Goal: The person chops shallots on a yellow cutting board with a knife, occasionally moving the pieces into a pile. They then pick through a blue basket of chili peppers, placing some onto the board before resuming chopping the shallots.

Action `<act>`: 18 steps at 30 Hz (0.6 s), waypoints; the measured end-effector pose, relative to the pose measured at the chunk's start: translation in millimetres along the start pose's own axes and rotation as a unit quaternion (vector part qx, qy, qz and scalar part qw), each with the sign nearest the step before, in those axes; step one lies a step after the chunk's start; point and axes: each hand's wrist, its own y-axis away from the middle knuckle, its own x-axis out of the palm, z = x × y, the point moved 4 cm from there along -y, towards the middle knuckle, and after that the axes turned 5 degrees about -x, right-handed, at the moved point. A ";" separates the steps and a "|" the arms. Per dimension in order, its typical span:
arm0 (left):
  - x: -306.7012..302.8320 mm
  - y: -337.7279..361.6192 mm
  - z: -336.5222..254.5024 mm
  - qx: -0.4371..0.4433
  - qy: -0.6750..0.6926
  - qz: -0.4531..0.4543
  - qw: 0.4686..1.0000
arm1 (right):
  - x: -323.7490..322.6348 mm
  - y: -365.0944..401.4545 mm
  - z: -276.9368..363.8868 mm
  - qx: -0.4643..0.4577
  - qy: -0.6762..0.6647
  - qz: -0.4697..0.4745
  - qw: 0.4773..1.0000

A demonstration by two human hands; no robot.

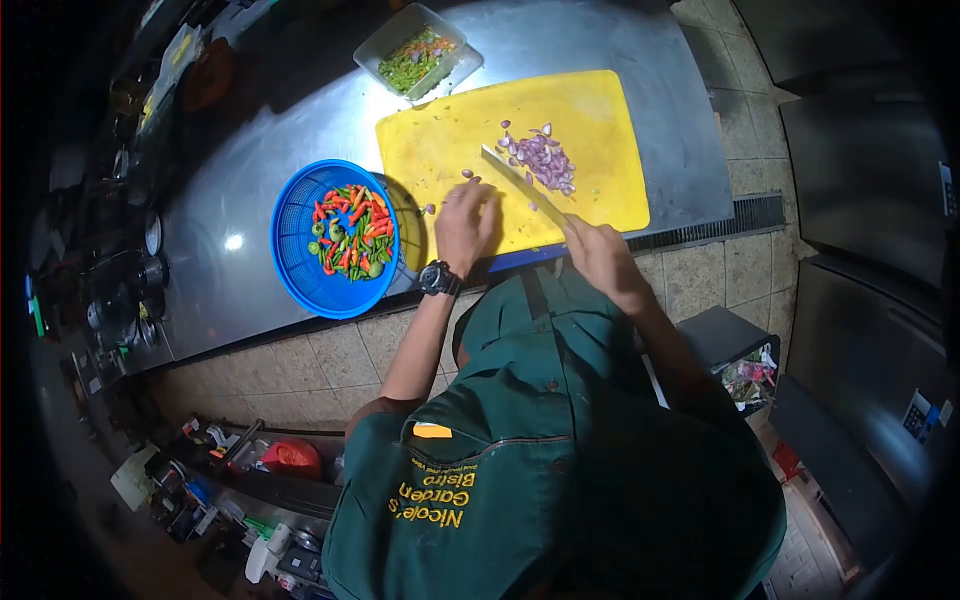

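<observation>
My left hand [466, 224], with a black watch on its wrist, rests knuckles up on the yellow cutting board [600, 110]. Its curled fingers pin a small purple shallot [470, 176] at the fingertips. My right hand [600, 256] grips the handle of a knife [522, 186]. The blade runs diagonally up and left across the board, just beside the left fingers. A pile of sliced shallots [545, 160] lies right of the blade, with a few loose bits near the left hand.
A blue basket [296, 262] of red and green chilies stands left of the board on the steel counter [230, 180]. A clear container [392, 40] of chopped chilies sits at the far edge. Pots and utensils crowd the far left. A bin [750, 372] stands on the floor at right.
</observation>
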 end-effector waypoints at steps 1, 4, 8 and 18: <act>-5.2 -5.3 3.8 0.003 -0.018 -0.022 1.000 | -5.9 8.4 -1.7 -0.040 -0.001 -0.007 0.999; -11.3 -15.8 19.5 -0.013 -0.030 -0.010 0.999 | -18.4 26.2 -10.2 -0.010 0.016 0.103 0.994; -4.7 -13.1 26.2 -0.037 -0.032 0.050 0.998 | -13.7 36.9 -34.6 -0.018 0.049 0.094 0.994; -15.8 -26.2 20.4 -0.030 -0.082 -0.016 0.996 | 4.4 25.8 -35.5 -0.013 -0.011 -0.013 1.000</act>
